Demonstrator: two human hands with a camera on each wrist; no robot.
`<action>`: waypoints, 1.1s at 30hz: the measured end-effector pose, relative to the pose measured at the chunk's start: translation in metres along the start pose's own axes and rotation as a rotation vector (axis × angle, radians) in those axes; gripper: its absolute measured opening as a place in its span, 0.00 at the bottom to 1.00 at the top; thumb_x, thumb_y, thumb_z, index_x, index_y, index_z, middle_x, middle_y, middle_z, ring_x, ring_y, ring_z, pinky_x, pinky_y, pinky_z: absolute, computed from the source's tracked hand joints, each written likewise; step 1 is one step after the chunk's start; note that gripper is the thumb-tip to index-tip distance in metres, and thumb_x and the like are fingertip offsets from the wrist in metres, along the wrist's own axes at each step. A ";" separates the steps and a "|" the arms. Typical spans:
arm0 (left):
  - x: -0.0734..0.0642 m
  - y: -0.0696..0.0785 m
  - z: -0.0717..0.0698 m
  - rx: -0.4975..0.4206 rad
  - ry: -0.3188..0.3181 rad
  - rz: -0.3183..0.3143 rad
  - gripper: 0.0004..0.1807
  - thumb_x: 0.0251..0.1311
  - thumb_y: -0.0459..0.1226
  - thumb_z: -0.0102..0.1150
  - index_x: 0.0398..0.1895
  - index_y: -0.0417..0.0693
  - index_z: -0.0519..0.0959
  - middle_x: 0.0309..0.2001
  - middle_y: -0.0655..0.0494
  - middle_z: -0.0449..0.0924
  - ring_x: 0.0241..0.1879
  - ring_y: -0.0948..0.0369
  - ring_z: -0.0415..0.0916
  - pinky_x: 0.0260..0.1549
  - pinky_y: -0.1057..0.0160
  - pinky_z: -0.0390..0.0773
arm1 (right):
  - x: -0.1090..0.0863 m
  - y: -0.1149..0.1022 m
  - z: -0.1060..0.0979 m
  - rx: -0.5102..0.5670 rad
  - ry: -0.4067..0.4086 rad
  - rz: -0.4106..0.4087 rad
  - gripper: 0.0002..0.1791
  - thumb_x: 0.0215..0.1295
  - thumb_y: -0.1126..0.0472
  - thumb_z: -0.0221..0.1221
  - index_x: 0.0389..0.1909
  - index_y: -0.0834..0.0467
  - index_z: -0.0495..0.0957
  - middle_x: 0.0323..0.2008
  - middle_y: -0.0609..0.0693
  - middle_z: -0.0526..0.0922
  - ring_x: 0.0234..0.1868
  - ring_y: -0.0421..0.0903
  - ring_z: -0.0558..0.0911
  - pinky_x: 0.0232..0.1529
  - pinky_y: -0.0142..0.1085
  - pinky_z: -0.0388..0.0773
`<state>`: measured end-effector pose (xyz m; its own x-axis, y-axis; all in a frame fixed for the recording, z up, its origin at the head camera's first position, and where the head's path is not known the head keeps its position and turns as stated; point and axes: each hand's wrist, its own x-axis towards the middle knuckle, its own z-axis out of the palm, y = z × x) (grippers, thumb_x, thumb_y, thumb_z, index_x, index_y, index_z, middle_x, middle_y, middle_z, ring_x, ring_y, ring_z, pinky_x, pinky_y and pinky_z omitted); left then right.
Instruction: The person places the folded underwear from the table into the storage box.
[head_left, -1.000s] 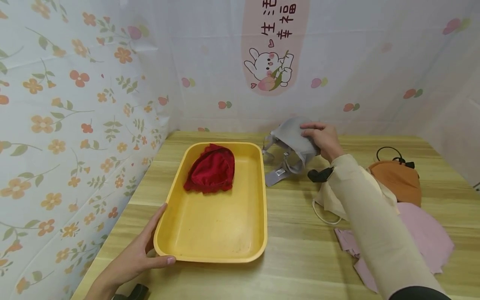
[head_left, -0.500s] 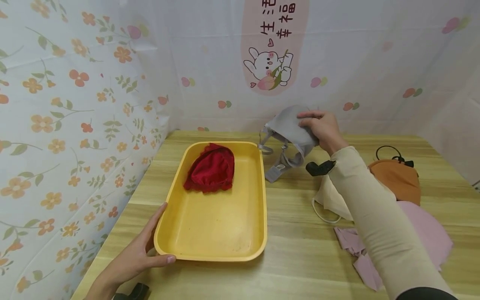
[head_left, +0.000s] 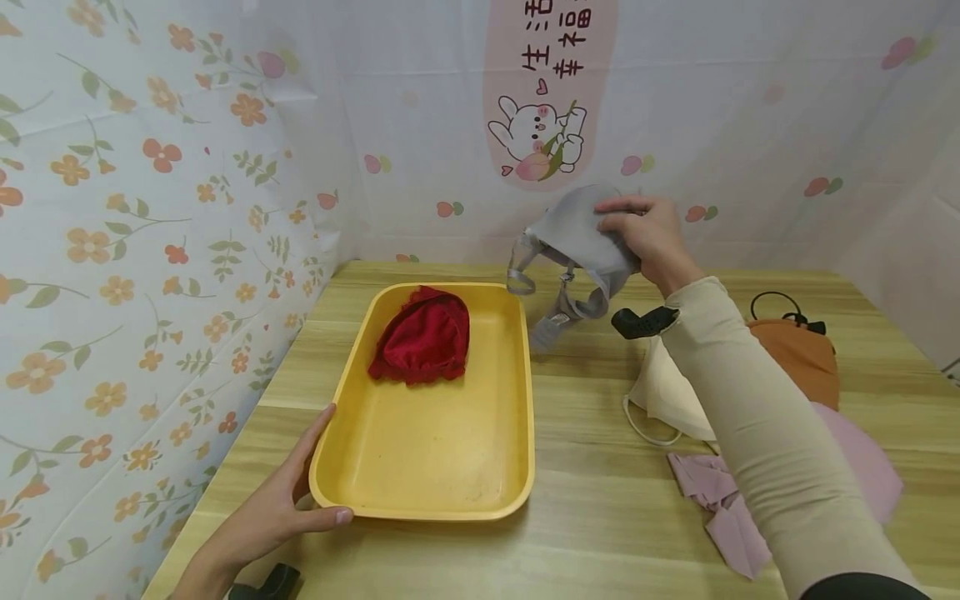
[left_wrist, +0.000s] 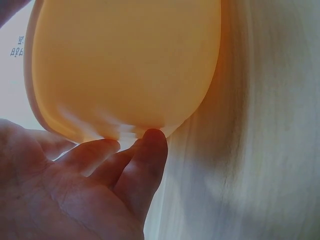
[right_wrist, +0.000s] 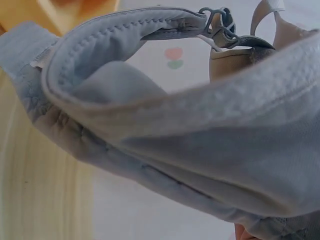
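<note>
My right hand [head_left: 652, 237] pinches a grey bra [head_left: 573, 225] by its cup, thumb and fingers at the upper right. Its straps and hook band hang down beside the back right of a yellow tray [head_left: 420, 467]. Close up in the right wrist view, the bra's band [right_wrist: 120, 120] curves across and hides nearly all of that hand. A folded red bra [head_left: 423, 337] with a frilled edge lies inside the tray at the back left. At the tray's near left corner, my left hand [head_left: 270, 508] holds the rim; the left wrist view has its fingers [left_wrist: 145, 165] against the outer wall.
Right of the tray lie a cream cup-shaped garment [head_left: 667, 396] with a thin strap, an orange-brown garment [head_left: 798, 358] and a pink garment [head_left: 862, 458], partly behind my right sleeve [head_left: 772, 425]. A patterned cloth wall [head_left: 420, 125] stands along the table's back and left.
My right hand has lifted the grey bra upward, and its hanging band has risen and shifted slightly. My left hand and the tray stay in place.
</note>
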<state>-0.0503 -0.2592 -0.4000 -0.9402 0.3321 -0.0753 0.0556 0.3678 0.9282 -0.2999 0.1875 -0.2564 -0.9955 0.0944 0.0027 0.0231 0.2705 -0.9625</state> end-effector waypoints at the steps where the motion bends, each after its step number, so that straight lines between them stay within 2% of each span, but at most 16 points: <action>1: 0.000 0.000 0.000 -0.004 -0.003 0.005 0.61 0.58 0.34 0.69 0.81 0.70 0.36 0.82 0.42 0.30 0.65 0.86 0.57 0.56 0.79 0.67 | -0.001 -0.003 0.000 -0.002 0.000 -0.008 0.17 0.66 0.62 0.62 0.53 0.46 0.86 0.77 0.50 0.60 0.58 0.48 0.74 0.48 0.41 0.77; 4: 0.000 0.000 0.000 -0.012 -0.011 0.024 0.60 0.58 0.33 0.69 0.82 0.70 0.36 0.82 0.41 0.30 0.65 0.86 0.57 0.56 0.80 0.67 | -0.004 -0.012 0.000 0.001 -0.002 -0.018 0.16 0.66 0.62 0.62 0.52 0.45 0.86 0.76 0.50 0.62 0.55 0.46 0.75 0.44 0.40 0.77; 7: 0.000 0.000 0.000 -0.015 -0.012 0.030 0.60 0.58 0.33 0.69 0.82 0.70 0.36 0.82 0.41 0.31 0.65 0.86 0.57 0.56 0.80 0.67 | -0.007 -0.019 0.001 0.010 -0.007 -0.026 0.16 0.65 0.62 0.63 0.51 0.44 0.87 0.76 0.50 0.62 0.56 0.47 0.75 0.44 0.39 0.77; 12: 0.001 -0.001 0.000 -0.007 -0.008 0.012 0.61 0.58 0.34 0.69 0.82 0.70 0.36 0.82 0.42 0.31 0.65 0.86 0.57 0.56 0.80 0.66 | -0.010 -0.030 0.004 0.022 -0.010 -0.036 0.16 0.64 0.62 0.63 0.50 0.44 0.87 0.77 0.48 0.61 0.61 0.48 0.73 0.49 0.42 0.77; 17: 0.001 -0.001 0.000 -0.005 -0.005 0.005 0.61 0.58 0.34 0.69 0.81 0.70 0.36 0.82 0.41 0.30 0.65 0.87 0.57 0.57 0.81 0.66 | -0.012 -0.041 0.011 0.042 -0.013 -0.050 0.16 0.63 0.63 0.65 0.48 0.44 0.88 0.74 0.49 0.64 0.59 0.47 0.73 0.49 0.41 0.76; 24: 0.000 0.000 -0.001 -0.007 -0.015 0.027 0.60 0.58 0.33 0.69 0.82 0.69 0.35 0.82 0.39 0.30 0.65 0.85 0.58 0.56 0.80 0.67 | -0.013 -0.051 0.031 0.107 -0.045 -0.090 0.16 0.61 0.68 0.64 0.46 0.48 0.89 0.69 0.49 0.67 0.57 0.47 0.74 0.50 0.40 0.76; 28: 0.001 0.000 -0.001 0.000 -0.010 0.014 0.60 0.58 0.34 0.69 0.82 0.69 0.36 0.82 0.40 0.30 0.66 0.83 0.58 0.56 0.80 0.67 | -0.014 -0.054 0.045 0.116 -0.057 -0.088 0.17 0.60 0.69 0.64 0.46 0.49 0.89 0.69 0.50 0.70 0.56 0.47 0.74 0.50 0.40 0.76; 33: 0.000 -0.002 -0.002 0.017 -0.006 0.005 0.61 0.58 0.34 0.69 0.82 0.69 0.35 0.82 0.40 0.30 0.65 0.87 0.57 0.56 0.80 0.67 | -0.014 -0.052 0.064 0.120 -0.080 -0.097 0.16 0.60 0.69 0.64 0.46 0.51 0.89 0.68 0.49 0.72 0.58 0.46 0.73 0.56 0.42 0.75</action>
<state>-0.0514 -0.2611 -0.4012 -0.9380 0.3390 -0.0727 0.0661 0.3808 0.9223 -0.2927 0.1103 -0.2236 -0.9968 -0.0040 0.0798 -0.0795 0.1582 -0.9842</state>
